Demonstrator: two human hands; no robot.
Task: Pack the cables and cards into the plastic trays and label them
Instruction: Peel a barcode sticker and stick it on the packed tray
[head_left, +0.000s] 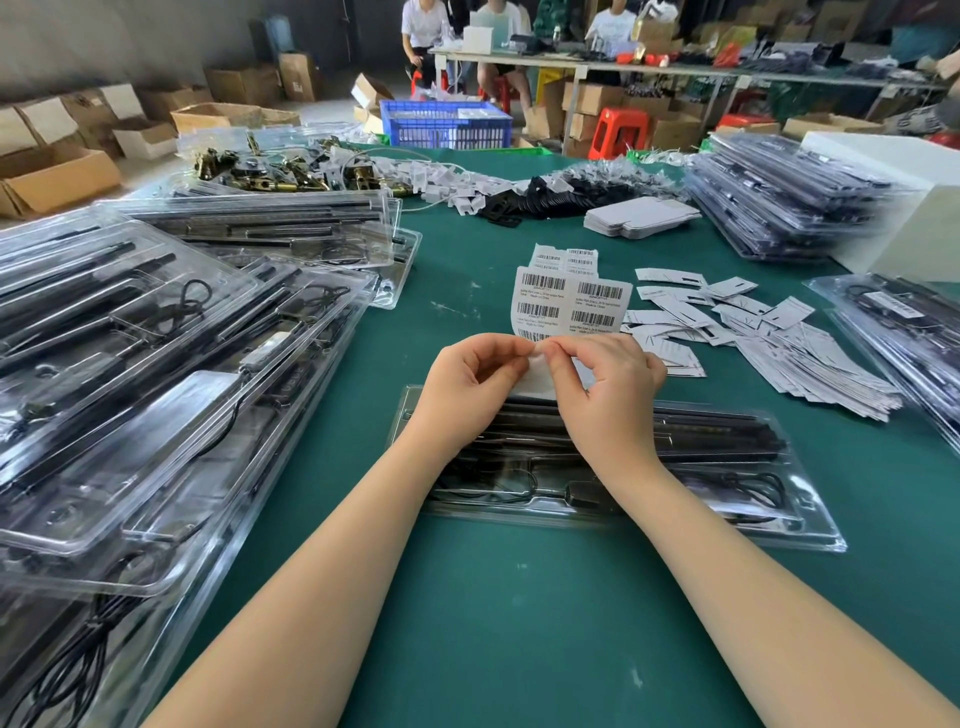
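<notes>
Two bare forearms reach up from the bottom of the frame over the green table, and both hands meet just above centre. The left hand and the right hand each pinch the lower edge of a sheet of barcode labels between thumb and fingertips, fingers curled, the two pinches almost touching; the sheet stands up behind the fingers. Directly under the hands, in the centre of the frame, lies a clear plastic tray flat on the table, holding long black rods and a coiled black cable. Along the left side of the frame a sprawl of stacked filled trays overlaps at angles. A heap of loose white cards is spread at centre right, just beyond the right hand, and a neat pile of white cards sits farther up. More filled trays are stacked at upper right and along the right edge. A blue crate stands beyond the table's far edge at top centre.
</notes>
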